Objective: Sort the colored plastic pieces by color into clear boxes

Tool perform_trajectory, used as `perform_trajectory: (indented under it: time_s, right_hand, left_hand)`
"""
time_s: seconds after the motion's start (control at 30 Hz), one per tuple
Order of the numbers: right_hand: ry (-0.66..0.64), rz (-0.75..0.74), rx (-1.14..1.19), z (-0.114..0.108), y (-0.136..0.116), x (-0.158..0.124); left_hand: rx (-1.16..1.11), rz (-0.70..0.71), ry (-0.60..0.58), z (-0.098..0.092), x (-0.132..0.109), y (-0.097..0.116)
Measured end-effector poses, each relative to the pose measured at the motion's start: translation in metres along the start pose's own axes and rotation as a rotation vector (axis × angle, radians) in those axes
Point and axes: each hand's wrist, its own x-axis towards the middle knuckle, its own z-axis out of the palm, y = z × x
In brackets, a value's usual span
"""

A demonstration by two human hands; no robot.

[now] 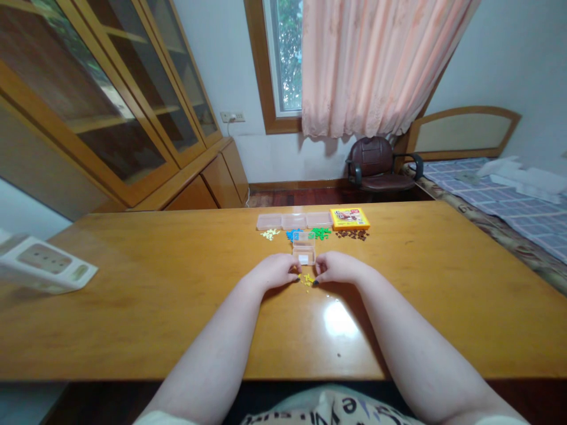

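Observation:
Several small yellow pieces (307, 280) lie in a loose pile on the table between my two hands. My left hand (278, 270) rests at the left of the pile, its fingers curled in and the thumb touching the yellow pieces. From the other side my right hand (336, 267) reaches in with bent fingers, its thumb tip at the pile's right edge. What either hand pinches is too small to make out. Just beyond the fingertips stands a small clear plastic box (303, 256) with its lid raised and a white label inside.
Behind the box are heaps of cream pieces (270, 234), blue pieces (290, 235), green pieces (321, 234) and brown pieces (352, 235). Farther back are clear cases (294, 221) in a row and a yellow package (349, 219). A white power strip (48, 264) stands at left.

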Motion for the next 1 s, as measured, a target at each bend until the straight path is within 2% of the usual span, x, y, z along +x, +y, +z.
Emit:
perform_trajectory:
  time_s: [0.27, 0.57, 0.63, 0.83, 0.93, 1.0]
  right_hand:
    - [-0.017, -0.002, -0.108, 0.007, -0.004, 0.004]
    - [-0.027, -0.025, -0.080, 0.005, -0.010, -0.001]
    - [0.031, -0.053, -0.054, 0.004, -0.010, 0.000]
    - [0.395, 0.028, -0.116, 0.005, -0.005, 0.008]
    - [0.451, 0.039, -0.097, 0.004, -0.003, 0.010]
    - [0.417, -0.003, -0.087, 0.004, -0.002, 0.008]
  left_hand:
    - [-0.001, -0.009, -0.039, -0.001, 0.001, 0.001]
    - [-0.032, -0.028, -0.072, 0.003, 0.002, -0.002]
    - [-0.043, -0.030, -0.081, 0.002, 0.002, -0.001]
    - [-0.063, -0.062, -0.103, -0.003, 0.000, 0.002]
    - [-0.076, -0.060, -0.102, -0.002, 0.000, 0.001]
    - [-0.083, -0.060, -0.104, -0.002, 0.001, -0.001]
